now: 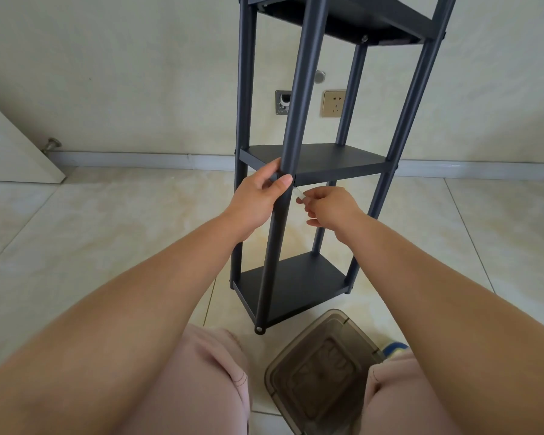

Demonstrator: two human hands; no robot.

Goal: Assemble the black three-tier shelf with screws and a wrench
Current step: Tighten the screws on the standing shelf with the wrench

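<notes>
The black three-tier shelf (pixel 314 158) stands upright on the tiled floor in front of me, with all three tiers between its four posts. My left hand (pixel 259 196) grips the near front post (pixel 291 127) where it meets the middle tier (pixel 336 163). Just right of that post and below the middle tier's front edge, my right hand (pixel 328 208) pinches a small silvery wrench (pixel 299 193). The wrench tip points up at the joint under the tier. Any screw at that joint is hidden.
A brown translucent plastic box (pixel 322 368) lies on the floor between my knees, right below the shelf. A wall with a socket (pixel 333 103) and a baseboard stands behind the shelf. A white door (pixel 10 146) is at the left.
</notes>
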